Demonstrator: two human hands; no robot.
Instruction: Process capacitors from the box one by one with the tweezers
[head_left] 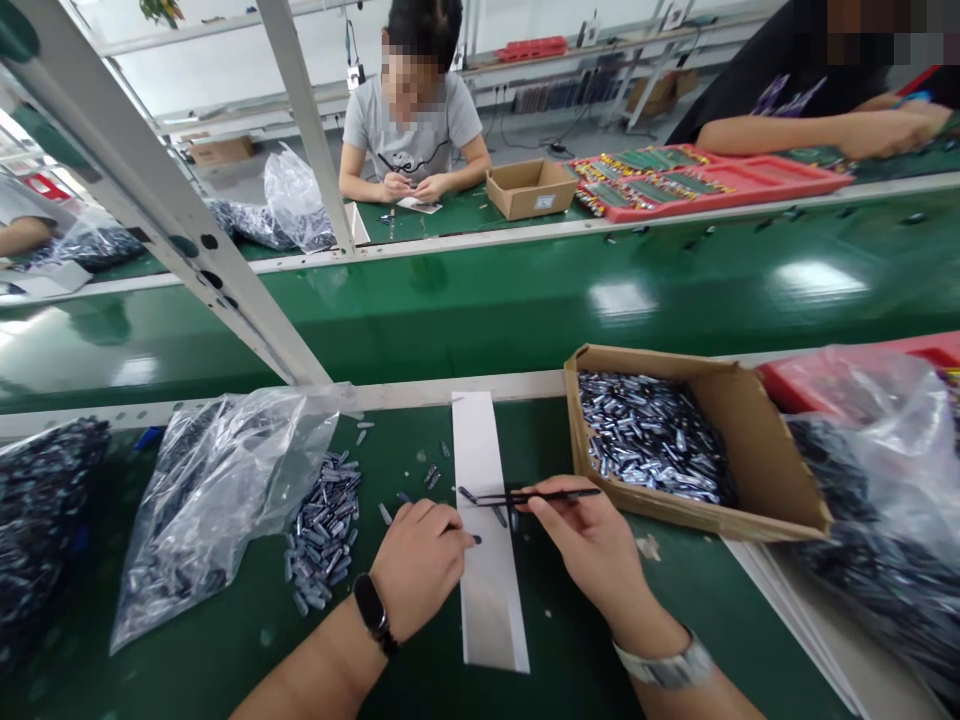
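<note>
A long white strip (487, 600) lies on the green bench in front of me. My left hand (420, 565) rests at its left edge, fingers curled and pinched on a small dark part at the strip. My right hand (592, 545) is closed on black tweezers (540, 495), whose tips point left over the strip and touch a small grey cylinder (467, 493). A heap of small silvery-dark cylinders (322, 535) lies just left of my left hand, with a few strays around it.
An open cardboard box (757, 470) full of the same cylinders stands right of the strip. Clear plastic bags (202, 500) of parts lie at left and far right. Beyond runs a green conveyor belt (525, 300); across it, two people work beside a small box and red trays (712, 180).
</note>
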